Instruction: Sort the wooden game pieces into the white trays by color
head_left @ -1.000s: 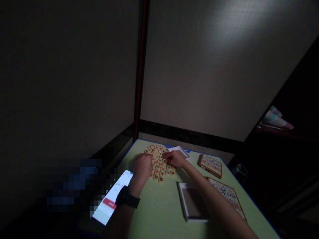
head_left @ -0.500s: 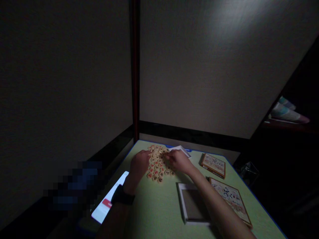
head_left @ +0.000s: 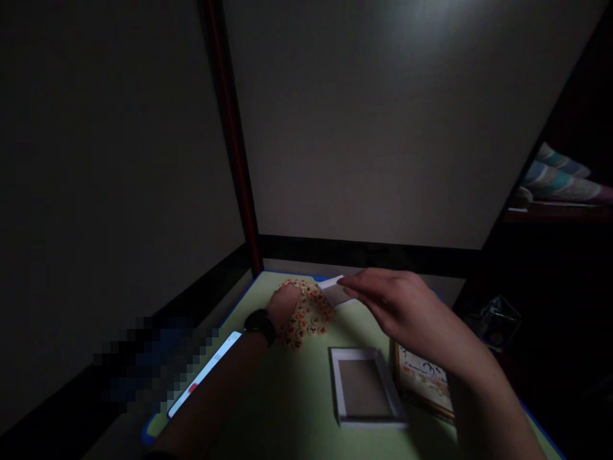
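Note:
Round wooden Chinese chess pieces [head_left: 301,318] with red and black characters lie in a cluster toward the back left of the green table. At the left side of the cluster is my left hand [head_left: 283,303], wearing a dark wristwatch; its fingers are bent away and hidden, so what they hold cannot be made out. My right hand [head_left: 405,310] is lifted to the right of the pieces, fingers stretched out leftward with a gap above the thumb. Its fingertips overlap the edge of a small white-rimmed tray [head_left: 330,281] at the back. I see nothing in that hand.
A larger white-rimmed tray [head_left: 336,390] lies in front of me. Beside it, a printed box [head_left: 424,377] is partly covered by my right forearm. A lit phone [head_left: 205,374] rests at the left edge of the green table [head_left: 287,409]. Walls rise behind.
My right hand has left the pieces, moving right and up, and its fingers have straightened. My left hand remains at the cluster, slightly farther in. The view has tilted and shifted.

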`<state>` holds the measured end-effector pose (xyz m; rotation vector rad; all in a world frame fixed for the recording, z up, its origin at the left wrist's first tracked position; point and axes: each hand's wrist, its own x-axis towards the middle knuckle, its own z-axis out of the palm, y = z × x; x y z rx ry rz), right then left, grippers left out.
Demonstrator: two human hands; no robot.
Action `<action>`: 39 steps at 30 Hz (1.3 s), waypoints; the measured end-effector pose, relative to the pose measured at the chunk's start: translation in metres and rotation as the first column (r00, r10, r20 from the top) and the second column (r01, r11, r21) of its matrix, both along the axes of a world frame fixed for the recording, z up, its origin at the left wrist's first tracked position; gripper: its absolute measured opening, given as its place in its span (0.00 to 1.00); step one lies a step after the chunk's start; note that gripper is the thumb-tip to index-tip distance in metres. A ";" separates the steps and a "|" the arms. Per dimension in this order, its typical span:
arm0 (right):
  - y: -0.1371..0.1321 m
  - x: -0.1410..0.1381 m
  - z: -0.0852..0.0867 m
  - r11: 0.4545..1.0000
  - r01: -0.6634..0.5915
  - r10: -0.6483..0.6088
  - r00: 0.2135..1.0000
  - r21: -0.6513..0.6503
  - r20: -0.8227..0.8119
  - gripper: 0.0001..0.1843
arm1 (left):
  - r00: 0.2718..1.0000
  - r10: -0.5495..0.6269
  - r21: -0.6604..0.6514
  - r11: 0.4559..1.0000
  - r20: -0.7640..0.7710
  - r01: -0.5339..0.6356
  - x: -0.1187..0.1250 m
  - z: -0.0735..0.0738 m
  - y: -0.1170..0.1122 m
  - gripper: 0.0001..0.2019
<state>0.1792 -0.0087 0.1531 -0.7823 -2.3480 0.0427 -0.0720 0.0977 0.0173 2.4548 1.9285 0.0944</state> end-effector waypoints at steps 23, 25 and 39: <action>0.002 0.002 -0.004 1.000 -0.030 0.030 0.998 -0.006 0.047 0.14 | 0.867 0.201 -0.166 0.976 0.457 -0.139 -0.094 -0.017 0.013 0.07; 0.000 0.002 -0.003 0.999 -0.029 0.030 0.998 -0.014 0.054 0.14 | 0.877 0.194 -0.121 0.980 0.440 -0.156 -0.092 -0.016 0.010 0.07; 0.000 0.002 -0.002 0.999 -0.039 0.040 0.998 -0.025 0.053 0.13 | 0.980 0.099 0.033 0.994 0.171 -0.106 -0.061 0.002 0.016 0.11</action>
